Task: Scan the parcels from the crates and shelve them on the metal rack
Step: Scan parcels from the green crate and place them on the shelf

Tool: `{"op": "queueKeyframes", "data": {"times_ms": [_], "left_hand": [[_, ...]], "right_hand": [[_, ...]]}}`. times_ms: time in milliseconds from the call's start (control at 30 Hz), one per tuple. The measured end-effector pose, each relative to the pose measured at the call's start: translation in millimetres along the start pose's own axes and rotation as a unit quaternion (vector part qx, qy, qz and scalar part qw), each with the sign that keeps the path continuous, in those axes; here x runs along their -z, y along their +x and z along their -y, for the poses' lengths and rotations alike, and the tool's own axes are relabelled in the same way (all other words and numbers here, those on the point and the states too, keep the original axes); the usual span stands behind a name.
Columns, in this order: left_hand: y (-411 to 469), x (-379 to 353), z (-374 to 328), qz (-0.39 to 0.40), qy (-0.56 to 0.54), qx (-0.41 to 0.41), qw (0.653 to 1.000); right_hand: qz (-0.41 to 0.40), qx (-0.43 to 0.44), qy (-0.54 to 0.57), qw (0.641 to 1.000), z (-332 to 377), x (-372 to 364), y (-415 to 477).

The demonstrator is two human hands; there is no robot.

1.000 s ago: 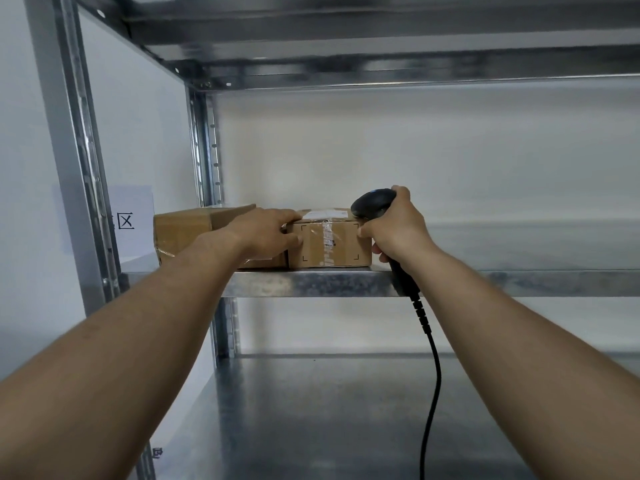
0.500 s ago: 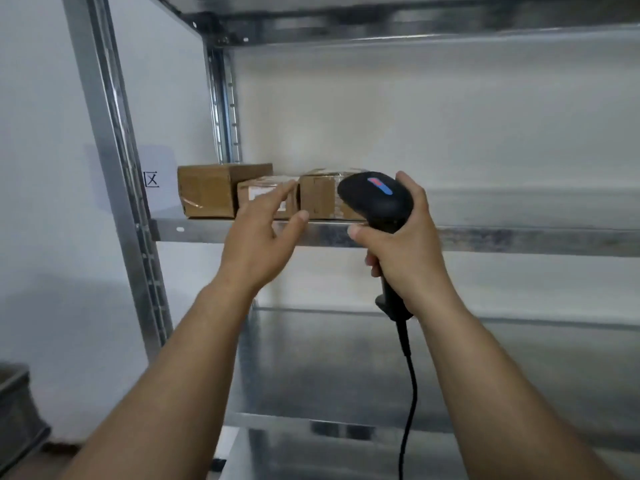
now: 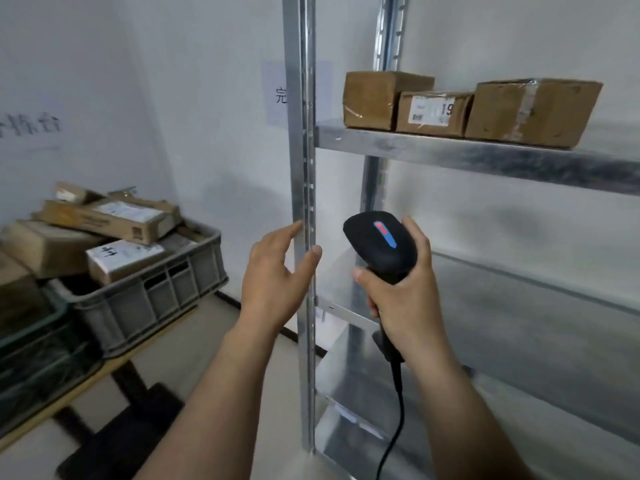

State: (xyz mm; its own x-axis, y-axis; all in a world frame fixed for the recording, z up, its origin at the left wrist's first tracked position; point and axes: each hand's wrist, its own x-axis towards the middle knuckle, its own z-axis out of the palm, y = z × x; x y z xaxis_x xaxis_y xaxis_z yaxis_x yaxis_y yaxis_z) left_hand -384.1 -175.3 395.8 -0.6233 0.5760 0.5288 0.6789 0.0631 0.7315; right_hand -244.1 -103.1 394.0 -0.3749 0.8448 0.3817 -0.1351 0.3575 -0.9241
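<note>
Far left, two crates stand on a table point(image 3: 104, 370): a dark crate point(image 3: 31, 358), only partly in frame with its contents unclear, and a grey crate point(image 3: 149, 299) heaped above its rim with waiting parcels point(image 3: 110, 218). At least four are countable there; those underneath are hidden, so the full number cannot be told. The left hand point(image 3: 277, 282) hangs in front of the metal rack point(image 3: 301, 161), fingers straight and relaxed, holding nothing. The right hand point(image 3: 405, 306) is wrapped round the handle of the one scanner point(image 3: 381, 247), its cord trailing down. Upper right, three shelved parcels point(image 3: 433, 112) sit side by side, touching, on one shelf; the two lower shelves in view carry none. Judgement: three parcels are done and the larger share is left in the crates. The next parcel is not yet picked.
</note>
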Motion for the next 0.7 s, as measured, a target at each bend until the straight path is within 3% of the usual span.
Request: {"op": "queueKeyframes", "data": {"times_ms": [267, 700], "left_hand": [[-3, 97, 65, -0.072, 0.071, 0.051, 0.994], [21, 305, 217, -0.166, 0.165, 0.147, 0.961]], "right_hand": [[0.115, 0.002, 0.039, 0.993, -3, -116, -7], [0.276, 0.021, 0.066, 0.959, 11, -389, -23]]}}
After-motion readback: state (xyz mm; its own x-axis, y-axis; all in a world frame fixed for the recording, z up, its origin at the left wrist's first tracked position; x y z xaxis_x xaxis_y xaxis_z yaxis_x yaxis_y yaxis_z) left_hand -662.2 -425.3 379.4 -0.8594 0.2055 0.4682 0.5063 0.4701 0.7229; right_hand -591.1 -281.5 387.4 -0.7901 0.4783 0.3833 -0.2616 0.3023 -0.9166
